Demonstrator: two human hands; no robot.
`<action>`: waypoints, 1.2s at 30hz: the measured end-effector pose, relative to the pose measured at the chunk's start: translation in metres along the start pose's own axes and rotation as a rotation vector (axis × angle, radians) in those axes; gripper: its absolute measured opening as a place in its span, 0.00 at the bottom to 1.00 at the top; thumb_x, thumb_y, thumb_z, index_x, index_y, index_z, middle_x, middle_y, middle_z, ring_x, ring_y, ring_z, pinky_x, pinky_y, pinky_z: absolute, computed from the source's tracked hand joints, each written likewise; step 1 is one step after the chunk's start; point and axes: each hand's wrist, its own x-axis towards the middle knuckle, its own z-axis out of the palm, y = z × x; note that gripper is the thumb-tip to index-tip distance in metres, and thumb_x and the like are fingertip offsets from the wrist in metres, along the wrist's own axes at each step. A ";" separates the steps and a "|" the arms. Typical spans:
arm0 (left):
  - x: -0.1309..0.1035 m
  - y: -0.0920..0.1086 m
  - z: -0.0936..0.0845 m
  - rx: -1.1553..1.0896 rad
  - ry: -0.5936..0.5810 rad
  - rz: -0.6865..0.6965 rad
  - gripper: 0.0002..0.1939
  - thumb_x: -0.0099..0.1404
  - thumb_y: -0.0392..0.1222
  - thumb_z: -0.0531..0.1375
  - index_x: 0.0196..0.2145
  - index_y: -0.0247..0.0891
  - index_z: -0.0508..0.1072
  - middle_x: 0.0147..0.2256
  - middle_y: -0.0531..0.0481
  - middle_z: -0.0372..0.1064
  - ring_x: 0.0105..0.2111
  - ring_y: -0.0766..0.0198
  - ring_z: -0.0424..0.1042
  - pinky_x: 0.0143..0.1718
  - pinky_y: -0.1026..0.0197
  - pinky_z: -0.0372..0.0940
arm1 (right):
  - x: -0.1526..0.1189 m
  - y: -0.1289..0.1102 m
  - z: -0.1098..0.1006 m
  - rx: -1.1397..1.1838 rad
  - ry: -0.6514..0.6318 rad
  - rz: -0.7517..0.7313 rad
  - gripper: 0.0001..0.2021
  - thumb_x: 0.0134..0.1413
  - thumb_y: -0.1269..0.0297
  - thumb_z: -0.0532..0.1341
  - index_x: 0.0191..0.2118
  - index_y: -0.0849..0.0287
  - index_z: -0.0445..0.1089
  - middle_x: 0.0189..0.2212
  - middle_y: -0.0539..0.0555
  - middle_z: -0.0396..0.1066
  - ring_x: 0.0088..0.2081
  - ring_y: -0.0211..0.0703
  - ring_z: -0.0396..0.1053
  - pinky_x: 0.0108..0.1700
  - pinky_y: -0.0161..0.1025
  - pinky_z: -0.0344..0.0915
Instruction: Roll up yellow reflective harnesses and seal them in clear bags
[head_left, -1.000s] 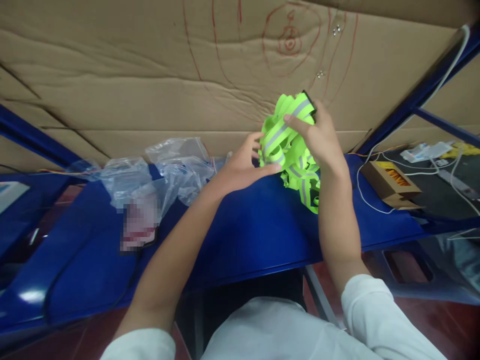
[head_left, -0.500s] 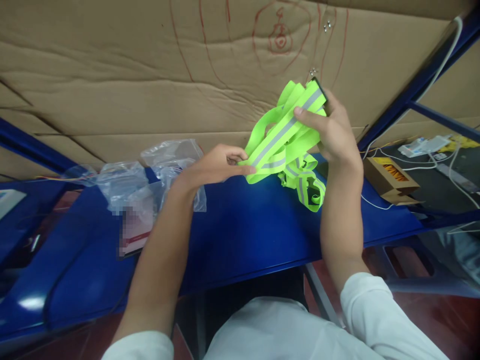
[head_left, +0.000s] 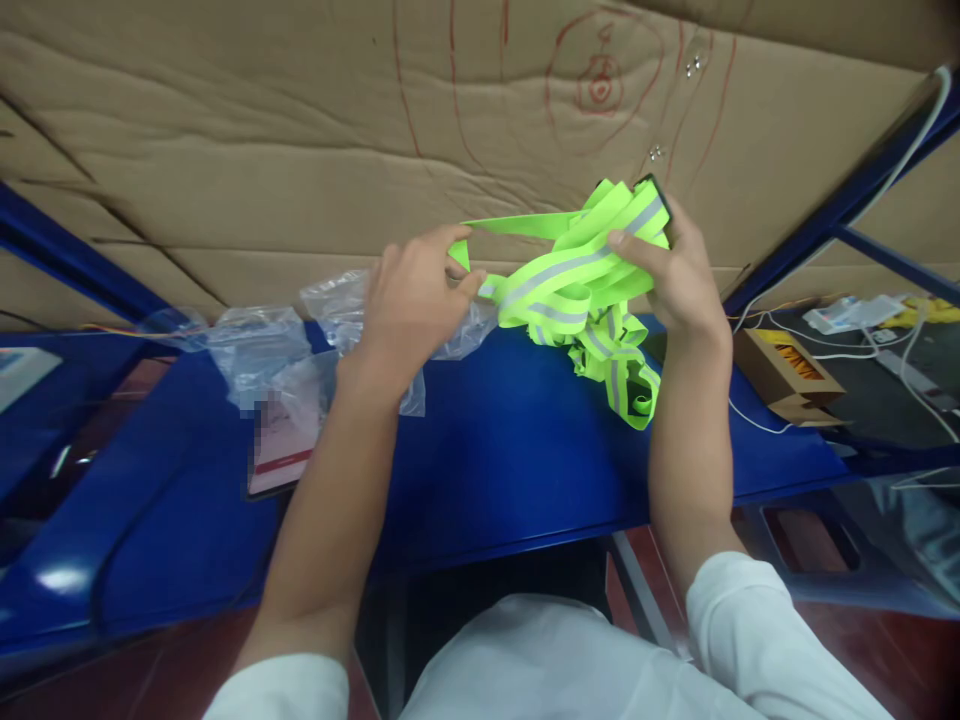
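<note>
A bundle of neon yellow-green reflective strap (head_left: 577,265) with a grey stripe is held above the blue table. My right hand (head_left: 679,265) is closed round the bundle's right end, thumb across the front, beside a dark edge piece that may be a buckle. To the left, my left hand (head_left: 424,295) pinches a loop of the same strap, drawn out from the bundle. Its fingertips are partly hidden behind the strap. Below the bundle, more crumpled reflective strap (head_left: 616,365) with dark parts lies on the table; whether it joins the held bundle I cannot tell.
Clear plastic bags (head_left: 259,350) lie at the left of the blue table (head_left: 517,460), over a flat pinkish item (head_left: 281,450). An open cardboard box (head_left: 791,375) with orange contents stands at right near white cables (head_left: 840,355). A cardboard panel (head_left: 262,200) rises behind.
My left hand has moved up and left from the bundle's lower end, pulling a strap loop outward. My right hand keeps its hold on the bundle. The view has shifted slightly.
</note>
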 end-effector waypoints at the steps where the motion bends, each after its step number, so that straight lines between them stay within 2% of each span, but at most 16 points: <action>1: 0.001 0.004 -0.001 -0.022 0.013 -0.008 0.21 0.64 0.39 0.67 0.55 0.41 0.79 0.37 0.48 0.80 0.35 0.55 0.76 0.51 0.49 0.70 | -0.001 -0.002 0.000 -0.002 0.002 -0.003 0.25 0.48 0.52 0.77 0.52 0.43 0.73 0.52 0.47 0.79 0.58 0.55 0.77 0.63 0.53 0.75; 3: 0.002 0.009 -0.001 -0.123 0.010 0.034 0.17 0.61 0.37 0.69 0.49 0.41 0.80 0.38 0.49 0.79 0.33 0.60 0.74 0.46 0.53 0.71 | -0.004 -0.008 -0.001 0.001 -0.003 -0.008 0.26 0.48 0.52 0.77 0.53 0.43 0.72 0.52 0.48 0.78 0.58 0.55 0.76 0.63 0.54 0.75; 7: 0.003 0.013 0.014 -0.457 -0.096 0.141 0.20 0.59 0.39 0.72 0.50 0.41 0.77 0.44 0.48 0.77 0.41 0.61 0.75 0.42 0.60 0.71 | -0.008 -0.016 -0.001 0.030 -0.032 -0.054 0.27 0.49 0.50 0.77 0.54 0.42 0.71 0.54 0.48 0.78 0.60 0.54 0.75 0.64 0.52 0.74; 10: -0.003 0.023 0.031 -0.589 -0.086 0.171 0.08 0.65 0.40 0.68 0.42 0.40 0.76 0.37 0.49 0.75 0.37 0.64 0.74 0.38 0.62 0.69 | -0.009 -0.020 0.002 0.019 -0.026 -0.067 0.25 0.50 0.50 0.76 0.53 0.39 0.72 0.53 0.45 0.78 0.59 0.54 0.76 0.64 0.51 0.74; 13: -0.016 0.044 0.042 -0.503 0.032 0.267 0.03 0.73 0.42 0.62 0.42 0.41 0.75 0.37 0.49 0.74 0.38 0.62 0.74 0.42 0.59 0.69 | -0.011 -0.024 0.006 0.008 -0.013 -0.042 0.22 0.52 0.50 0.75 0.52 0.35 0.72 0.53 0.42 0.78 0.58 0.53 0.76 0.63 0.50 0.75; 17: -0.031 0.064 0.053 -0.101 0.044 0.405 0.10 0.74 0.45 0.63 0.50 0.42 0.75 0.51 0.41 0.73 0.53 0.48 0.72 0.56 0.46 0.65 | -0.013 -0.028 0.016 0.032 0.022 -0.046 0.21 0.51 0.47 0.73 0.50 0.41 0.72 0.50 0.44 0.79 0.56 0.54 0.76 0.62 0.52 0.75; 19: -0.034 0.066 0.061 0.066 0.047 0.408 0.10 0.74 0.45 0.63 0.50 0.40 0.75 0.54 0.37 0.71 0.54 0.44 0.70 0.55 0.43 0.62 | -0.012 -0.027 0.021 -0.001 0.050 -0.068 0.20 0.51 0.48 0.72 0.48 0.44 0.72 0.49 0.46 0.79 0.55 0.53 0.76 0.62 0.52 0.74; 21: -0.035 0.065 0.068 0.152 0.059 0.413 0.09 0.75 0.44 0.61 0.48 0.39 0.76 0.54 0.35 0.71 0.52 0.43 0.70 0.52 0.43 0.61 | -0.010 -0.026 0.025 -0.075 0.049 -0.061 0.19 0.52 0.48 0.71 0.49 0.43 0.71 0.49 0.47 0.79 0.56 0.54 0.75 0.64 0.53 0.72; 23: -0.035 0.063 0.074 0.175 0.015 0.474 0.08 0.76 0.41 0.58 0.47 0.39 0.77 0.54 0.36 0.73 0.53 0.43 0.70 0.52 0.43 0.60 | -0.008 -0.023 0.026 -0.172 0.030 -0.039 0.21 0.52 0.45 0.69 0.51 0.36 0.71 0.51 0.44 0.78 0.59 0.55 0.72 0.66 0.55 0.70; 26: -0.034 0.062 0.077 0.127 -0.118 0.629 0.10 0.78 0.38 0.55 0.46 0.40 0.78 0.52 0.41 0.75 0.53 0.48 0.71 0.52 0.46 0.62 | -0.005 -0.020 0.026 -0.253 0.023 -0.061 0.24 0.48 0.43 0.70 0.53 0.26 0.70 0.50 0.39 0.78 0.59 0.59 0.70 0.68 0.61 0.66; 27: -0.033 0.062 0.077 0.093 -0.111 0.638 0.11 0.78 0.38 0.55 0.45 0.40 0.78 0.51 0.42 0.75 0.52 0.50 0.72 0.52 0.47 0.62 | -0.006 -0.020 0.026 -0.252 0.019 -0.071 0.26 0.47 0.43 0.70 0.54 0.24 0.69 0.50 0.38 0.78 0.59 0.59 0.70 0.68 0.62 0.66; 29: -0.031 0.058 0.076 0.020 0.003 0.560 0.11 0.78 0.41 0.56 0.44 0.41 0.79 0.52 0.42 0.74 0.51 0.53 0.72 0.53 0.49 0.64 | -0.007 -0.022 0.026 -0.235 -0.002 -0.074 0.27 0.49 0.42 0.69 0.56 0.27 0.67 0.51 0.39 0.78 0.58 0.58 0.70 0.67 0.62 0.65; 31: -0.028 0.053 0.074 -0.035 0.132 0.468 0.10 0.77 0.45 0.59 0.42 0.42 0.80 0.51 0.43 0.73 0.49 0.54 0.71 0.52 0.50 0.66 | -0.010 -0.024 0.026 -0.220 -0.021 -0.066 0.26 0.50 0.41 0.69 0.54 0.34 0.67 0.53 0.42 0.77 0.57 0.56 0.70 0.66 0.59 0.66; 32: -0.026 0.050 0.073 -0.038 0.155 0.461 0.10 0.76 0.48 0.61 0.40 0.42 0.80 0.49 0.43 0.74 0.48 0.54 0.71 0.52 0.49 0.66 | -0.011 -0.024 0.026 -0.214 -0.021 -0.067 0.25 0.50 0.41 0.70 0.53 0.38 0.67 0.53 0.44 0.77 0.57 0.55 0.70 0.65 0.58 0.67; 34: -0.025 0.046 0.070 -0.004 0.098 0.536 0.13 0.73 0.51 0.64 0.35 0.41 0.80 0.45 0.44 0.76 0.47 0.53 0.71 0.51 0.48 0.65 | -0.011 -0.023 0.025 -0.202 -0.004 -0.081 0.24 0.50 0.42 0.71 0.50 0.41 0.67 0.51 0.45 0.77 0.55 0.53 0.71 0.64 0.55 0.68; 36: -0.026 0.045 0.069 0.048 -0.071 0.634 0.17 0.74 0.52 0.64 0.31 0.39 0.79 0.41 0.44 0.77 0.45 0.52 0.72 0.49 0.48 0.64 | -0.008 -0.019 0.022 -0.186 0.042 -0.097 0.24 0.49 0.42 0.72 0.48 0.42 0.67 0.50 0.46 0.77 0.54 0.53 0.72 0.63 0.54 0.69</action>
